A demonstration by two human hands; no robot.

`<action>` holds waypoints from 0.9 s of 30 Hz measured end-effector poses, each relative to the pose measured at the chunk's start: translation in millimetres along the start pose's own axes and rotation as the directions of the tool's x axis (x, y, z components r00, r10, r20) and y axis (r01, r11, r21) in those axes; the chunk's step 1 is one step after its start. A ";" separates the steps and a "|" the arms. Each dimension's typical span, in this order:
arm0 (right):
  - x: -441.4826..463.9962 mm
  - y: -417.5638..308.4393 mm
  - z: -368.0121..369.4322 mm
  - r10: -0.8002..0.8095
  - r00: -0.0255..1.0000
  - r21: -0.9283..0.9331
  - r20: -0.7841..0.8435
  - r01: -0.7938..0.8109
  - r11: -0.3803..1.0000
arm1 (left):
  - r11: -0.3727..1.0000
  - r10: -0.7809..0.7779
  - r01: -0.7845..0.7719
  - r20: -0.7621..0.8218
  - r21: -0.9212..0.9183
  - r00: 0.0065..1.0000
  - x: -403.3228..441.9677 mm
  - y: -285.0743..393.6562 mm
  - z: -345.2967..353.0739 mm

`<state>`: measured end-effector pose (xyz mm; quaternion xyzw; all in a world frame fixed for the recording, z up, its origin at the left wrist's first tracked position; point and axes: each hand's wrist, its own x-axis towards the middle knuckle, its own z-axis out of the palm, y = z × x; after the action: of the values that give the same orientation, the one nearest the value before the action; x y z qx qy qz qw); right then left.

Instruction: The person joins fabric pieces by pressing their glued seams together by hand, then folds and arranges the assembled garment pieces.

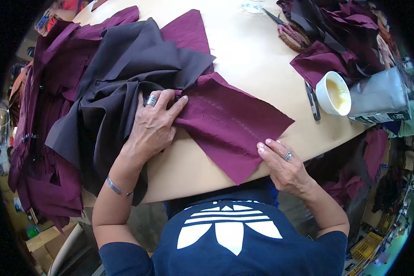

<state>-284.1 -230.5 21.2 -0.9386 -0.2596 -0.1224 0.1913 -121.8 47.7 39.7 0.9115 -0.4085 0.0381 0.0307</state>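
Observation:
A maroon piece of fabric [234, 122] stretches between my two hands over the table's front edge, with a faint frayed line running along it. My left hand [152, 122], wearing a ring, is closed on its left end, where it meets the dark fabric [124, 60]. Thumb and fingers of my right hand [287, 168] pinch the piece's right edge. Bunched folds of the dark fabric lie beneath and beside my left hand. More maroon fabric [55, 92] hangs over the table's left side, with small dark clips on it.
On the pale table [248, 64], scissors with wrapped handles [292, 34] lie near a fabric heap [345, 37]. At right are a black pen-like tool [312, 101], a white bowl of yellowish paste [327, 94] and a square container [379, 99]. Another person's arm [62, 14] shows at upper left.

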 end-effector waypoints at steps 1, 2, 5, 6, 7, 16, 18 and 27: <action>0.1 0.3 -2.2 0.026 1.000 0.044 -0.007 -0.026 0.999 | 1.000 -0.002 0.002 -0.023 -0.007 1.000 1.5 1.7 1.6; 1.9 1.7 -4.1 0.051 0.999 0.090 -0.012 -0.050 0.995 | 1.000 -0.005 0.004 -0.045 -0.014 0.999 3.1 4.1 2.4; 14.1 9.8 4.5 0.041 0.996 0.032 -0.078 -0.039 0.999 | 0.998 -0.060 0.056 -0.116 -0.042 0.991 9.3 5.9 16.2; 20.3 13.0 7.2 0.009 0.994 -0.021 -0.105 -0.011 1.000 | 0.995 -0.097 0.090 -0.145 -0.053 0.985 11.2 5.8 22.0; 26.5 14.5 3.1 0.067 0.996 0.051 -0.060 -0.064 0.997 | 0.995 -0.096 0.086 -0.189 -0.058 0.977 12.5 6.8 23.2; 146.3 15.2 -54.3 -0.047 0.978 0.312 -0.202 0.110 0.944 | 0.902 0.189 -0.210 -0.094 -0.377 0.978 -51.1 100.7 20.6; 193.4 17.8 -35.3 -0.080 0.993 0.384 -0.091 0.109 0.917 | 0.898 0.241 -0.269 -0.124 -0.349 0.963 -55.1 114.8 30.3; 314.9 -16.1 109.1 -0.045 0.967 0.224 0.250 -0.012 0.974 | 0.879 0.279 -0.333 -0.199 -0.340 0.939 -57.9 116.5 41.3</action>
<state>-15.4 -32.9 31.8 -0.9168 -0.3019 0.0273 0.2601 -245.4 9.7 -3.9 0.8078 -0.5442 0.0306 0.2243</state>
